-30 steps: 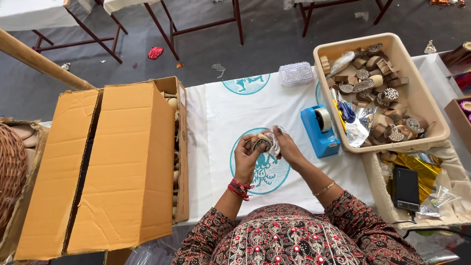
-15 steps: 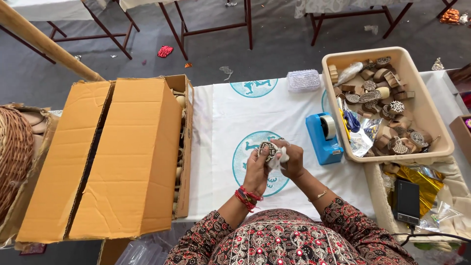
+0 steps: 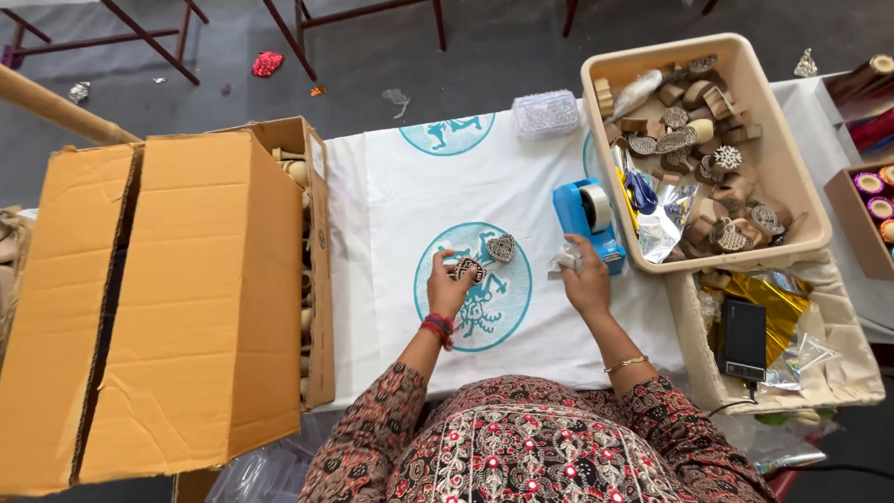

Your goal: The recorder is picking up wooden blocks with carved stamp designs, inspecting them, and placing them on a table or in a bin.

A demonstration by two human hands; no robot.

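My left hand point(image 3: 448, 289) holds a small carved wooden stamp block point(image 3: 467, 269) over the white cloth with teal round prints point(image 3: 400, 205). A second carved, heart-shaped block point(image 3: 501, 247) lies on the cloth just right of it. My right hand point(image 3: 586, 278) is closed on a crumpled bit of clear wrapping point(image 3: 562, 262), right beside the blue tape dispenser point(image 3: 585, 215).
A large brown cardboard box point(image 3: 186, 298) with open flaps stands at the left. A beige plastic bin point(image 3: 787, 168) of several carved blocks sits at the right, with a cloth-lined tray point(image 3: 838, 373) holding a black phone point(image 3: 742, 339) below it. A small clear box point(image 3: 547, 114) lies farther back.
My hands, together on one block before, have parted. The right hand moved right to the tape dispenser with the wrapping. A heart-shaped block now lies on the cloth.
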